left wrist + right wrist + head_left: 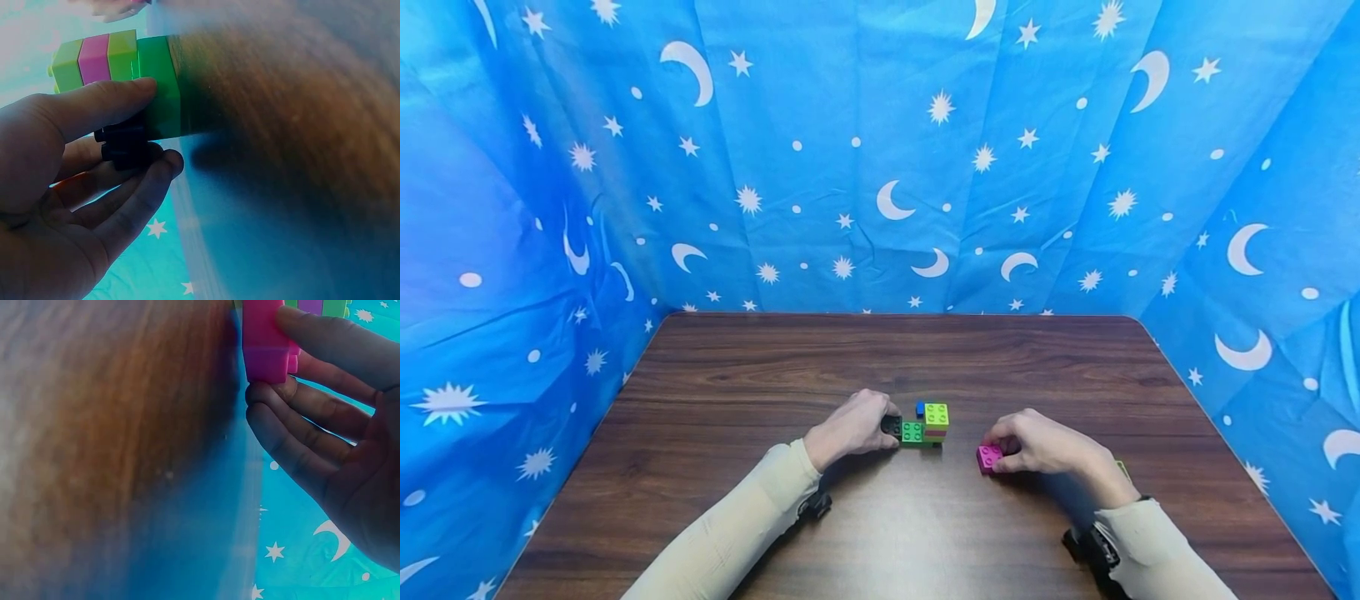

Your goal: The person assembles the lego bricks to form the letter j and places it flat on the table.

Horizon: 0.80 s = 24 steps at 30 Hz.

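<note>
My left hand (853,423) pinches a black toy brick (891,426) at the left end of a small brick build, thumb near and fingers behind. A green brick (913,432) joins it, and to its right a stack rises with a lime brick (936,412) on top. In the left wrist view a pink brick (95,57) sits between two lime ones. Behind the stack shows a blue brick (920,409); whether it is attached I cannot tell. To the right, apart from the build, my right hand (1047,442) grips a magenta brick (988,457) between thumb and fingers.
A lime-green piece (1122,468) peeks out behind my right wrist, mostly hidden. The dark wooden table (760,358) reaches back to a blue curtain (820,183) with moons and stars, which also hangs at both sides.
</note>
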{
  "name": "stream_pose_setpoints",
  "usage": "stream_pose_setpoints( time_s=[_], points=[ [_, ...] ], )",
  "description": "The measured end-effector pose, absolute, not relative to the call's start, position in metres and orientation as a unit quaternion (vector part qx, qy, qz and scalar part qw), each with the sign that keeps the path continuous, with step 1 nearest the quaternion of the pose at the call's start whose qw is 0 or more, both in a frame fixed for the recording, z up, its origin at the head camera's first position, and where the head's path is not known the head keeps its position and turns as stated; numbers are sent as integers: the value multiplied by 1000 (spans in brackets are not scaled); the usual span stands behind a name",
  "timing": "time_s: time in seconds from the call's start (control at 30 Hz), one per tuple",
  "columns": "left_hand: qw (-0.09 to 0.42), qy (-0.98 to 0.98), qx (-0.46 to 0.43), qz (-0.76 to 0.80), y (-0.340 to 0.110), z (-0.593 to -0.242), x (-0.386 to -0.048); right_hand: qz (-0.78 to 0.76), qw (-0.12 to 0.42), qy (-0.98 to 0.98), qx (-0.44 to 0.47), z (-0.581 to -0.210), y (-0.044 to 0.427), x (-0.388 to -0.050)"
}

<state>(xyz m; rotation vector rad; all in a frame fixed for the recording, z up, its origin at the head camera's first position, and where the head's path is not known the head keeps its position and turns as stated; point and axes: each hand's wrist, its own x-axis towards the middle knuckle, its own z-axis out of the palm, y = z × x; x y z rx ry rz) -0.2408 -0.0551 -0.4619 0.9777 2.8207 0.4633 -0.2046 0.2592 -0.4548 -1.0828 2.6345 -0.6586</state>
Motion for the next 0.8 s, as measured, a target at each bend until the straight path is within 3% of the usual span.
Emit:
stream_pose_setpoints(
  time_s=[0.8],
  points=[
    [56,931,330,149,-55,-463,-243,-228,65,898,-371,-440,254,-208]
  ],
)
